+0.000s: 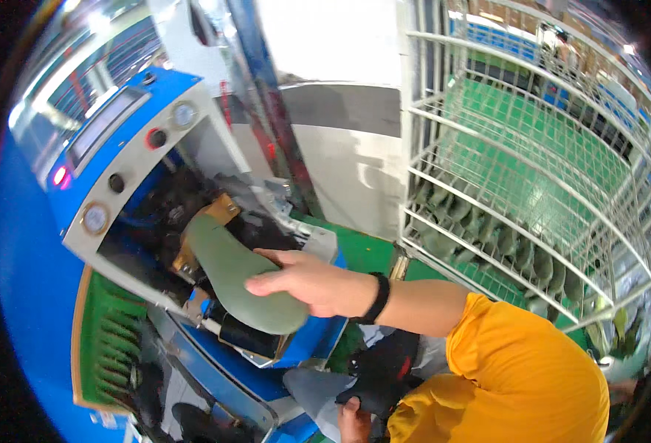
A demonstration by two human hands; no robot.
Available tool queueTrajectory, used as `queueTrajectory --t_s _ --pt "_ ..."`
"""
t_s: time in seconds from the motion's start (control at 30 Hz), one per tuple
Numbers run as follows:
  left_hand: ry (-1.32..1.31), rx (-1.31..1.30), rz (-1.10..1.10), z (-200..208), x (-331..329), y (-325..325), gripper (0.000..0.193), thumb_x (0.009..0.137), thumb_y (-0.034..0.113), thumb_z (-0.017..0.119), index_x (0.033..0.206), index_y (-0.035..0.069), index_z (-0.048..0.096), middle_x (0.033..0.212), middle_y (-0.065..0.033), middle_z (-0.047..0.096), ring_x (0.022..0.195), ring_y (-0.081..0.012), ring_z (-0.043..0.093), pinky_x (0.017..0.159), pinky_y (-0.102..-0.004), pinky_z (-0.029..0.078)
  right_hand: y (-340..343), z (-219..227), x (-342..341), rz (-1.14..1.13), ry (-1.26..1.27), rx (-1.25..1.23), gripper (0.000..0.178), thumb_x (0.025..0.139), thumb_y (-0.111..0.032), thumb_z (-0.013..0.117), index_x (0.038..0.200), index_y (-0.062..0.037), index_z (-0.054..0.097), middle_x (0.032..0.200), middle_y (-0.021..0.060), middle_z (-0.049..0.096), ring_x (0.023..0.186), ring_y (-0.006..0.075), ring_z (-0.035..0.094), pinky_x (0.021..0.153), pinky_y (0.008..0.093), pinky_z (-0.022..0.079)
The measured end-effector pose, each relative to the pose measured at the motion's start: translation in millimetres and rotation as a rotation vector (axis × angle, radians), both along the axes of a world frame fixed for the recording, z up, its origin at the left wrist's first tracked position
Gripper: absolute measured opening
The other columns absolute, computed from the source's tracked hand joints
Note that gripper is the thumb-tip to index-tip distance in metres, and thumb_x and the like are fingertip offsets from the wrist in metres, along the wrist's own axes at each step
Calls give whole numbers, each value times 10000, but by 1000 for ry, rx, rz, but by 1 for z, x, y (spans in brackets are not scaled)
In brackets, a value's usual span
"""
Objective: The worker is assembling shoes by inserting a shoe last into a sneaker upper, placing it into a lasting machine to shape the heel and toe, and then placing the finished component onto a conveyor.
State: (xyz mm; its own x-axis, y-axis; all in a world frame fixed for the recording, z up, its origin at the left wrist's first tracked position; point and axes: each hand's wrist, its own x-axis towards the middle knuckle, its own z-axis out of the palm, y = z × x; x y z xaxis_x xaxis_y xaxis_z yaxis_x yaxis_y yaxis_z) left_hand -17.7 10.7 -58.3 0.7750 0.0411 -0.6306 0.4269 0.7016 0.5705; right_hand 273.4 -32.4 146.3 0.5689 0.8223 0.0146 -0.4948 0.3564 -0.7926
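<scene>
My right hand (303, 284), with a black band on the wrist, grips the wide end of a green shoe last (240, 269). My thumb lies across its flat, sole-shaped face and the fingers go round the far edge. The last's narrow end reaches into the opening of a blue and grey machine (137, 162), beside brass-coloured blocks (226, 209). Whether it touches them, I cannot tell. My left hand (353, 422) is low at the bottom edge, partly cut off, its fingers curled at a dark item (384, 376) whose kind is unclear.
The machine's panel carries gauges, knobs, a screen and a lit pink-red lamp (60, 175). A white wire rack (488, 133) on the right holds several grey-green shoe-shaped pieces (503, 240). At lower left stands a wood-edged green board (82, 332) with dark bristly rows.
</scene>
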Motion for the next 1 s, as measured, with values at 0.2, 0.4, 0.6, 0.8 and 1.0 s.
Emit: queueTrajectory --t_s 0.2,0.4,0.6,0.8,1.0 --pt "32 -27 -66 -10 21 10 499 969 449 658 1150 -16 641 1019 -74 659 889 -212 609 813 -334 496 -188 -50 2 -317 -871 -558 916 812 -242 873 1570 -60 391 1441 105 594 1286 140 543 1113 323 417" --pt "73 -113 -104 -16 65 2 464 975 441 658 1124 2 655 995 -75 659 878 -215 610 801 -337 497 -306 -64 43 -666 -771 -1124 826 823 -235 824 1505 22 435 1383 207 621 1277 266 597 1108 349 426" --pt "132 -205 -114 -14 103 -4 430 980 432 659 1099 19 669 971 -76 659 867 -218 611 790 -340 498 -370 -126 217 -1040 -618 -1425 599 881 -275 664 1325 105 533 1195 260 687 1112 370 676 943 451 529" --pt "196 -257 -38 -6 120 9 398 985 423 659 1074 37 683 947 -77 659 856 -221 612 778 -343 498 -356 -132 347 -1146 -1 -999 320 976 -223 602 1139 52 612 962 172 677 866 317 705 640 503 610" --pt "239 -279 23 15 108 27 368 990 415 660 1049 54 698 923 -78 659 845 -224 613 766 -346 499 -330 -131 387 -1237 -28 -748 221 1007 -195 583 1012 25 600 889 157 656 695 308 687 497 468 613"
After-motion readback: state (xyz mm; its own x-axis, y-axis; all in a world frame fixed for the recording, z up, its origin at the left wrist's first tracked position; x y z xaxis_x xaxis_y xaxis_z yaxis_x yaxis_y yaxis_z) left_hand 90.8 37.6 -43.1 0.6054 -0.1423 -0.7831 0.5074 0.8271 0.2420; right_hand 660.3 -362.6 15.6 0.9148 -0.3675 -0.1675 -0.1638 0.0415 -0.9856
